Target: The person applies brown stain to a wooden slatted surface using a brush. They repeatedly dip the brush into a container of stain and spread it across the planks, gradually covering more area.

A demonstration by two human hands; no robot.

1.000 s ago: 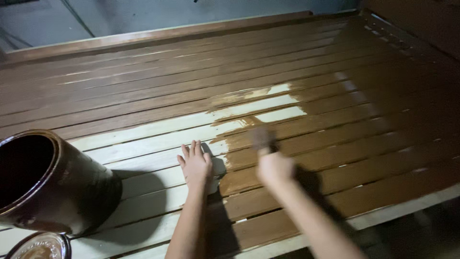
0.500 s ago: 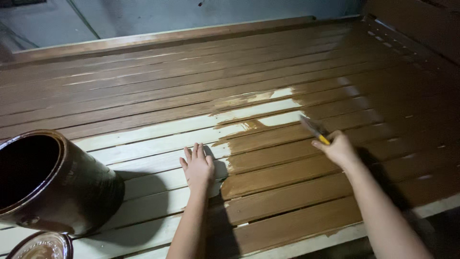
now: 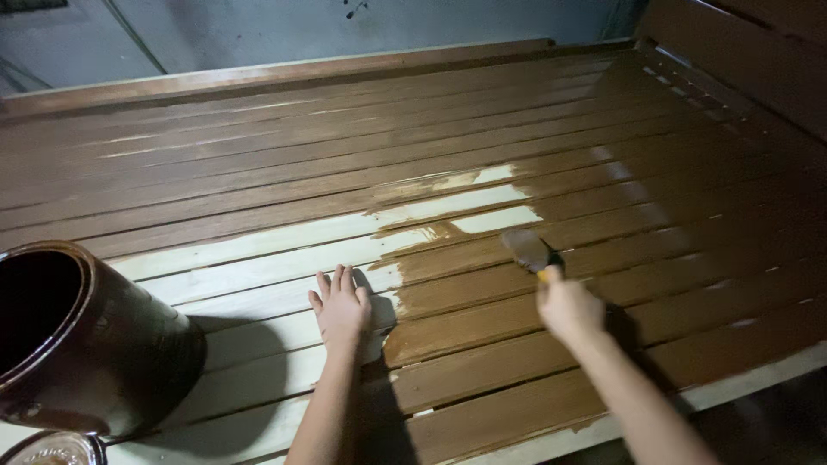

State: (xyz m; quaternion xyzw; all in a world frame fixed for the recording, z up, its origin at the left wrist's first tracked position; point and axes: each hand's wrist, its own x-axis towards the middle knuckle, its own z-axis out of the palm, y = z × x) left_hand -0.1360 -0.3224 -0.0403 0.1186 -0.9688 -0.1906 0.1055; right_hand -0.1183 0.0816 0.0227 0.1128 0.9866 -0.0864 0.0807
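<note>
Two bare hands are recorded over a slatted wooden platform point(image 3: 258, 172). Right hand point(image 3: 567, 308): closed in a fist around the yellow handle of a blurred paintbrush point(image 3: 530, 251), whose bristle head is held on or just above a brown-coated slat; contact cannot be told through the blur. Left hand point(image 3: 341, 308): laid flat, palm down, fingers pressed close together, on a pale unpainted slat just left of the edge of the brown coating.

Containers: one large dark brown glazed ceramic jar point(image 3: 82, 344) is stood on the pale slats at the left, well apart from the left hand, its shadow cast toward that hand. Its mouth is open and the interior is seen only as darkness; contents cannot be told. One small round container point(image 3: 52, 449) is cut off by the lower left corner, just below the jar; something pale brown is glimpsed inside, not identifiable.

Surface: most slats are coated in glossy brown. A pale bare patch is left near the middle, above the brush, and pale bare slats run along the lower left. Raised wooden rails are fitted at the far and right edges.

Room: a grey wall point(image 3: 258, 34) is seen behind the platform.
</note>
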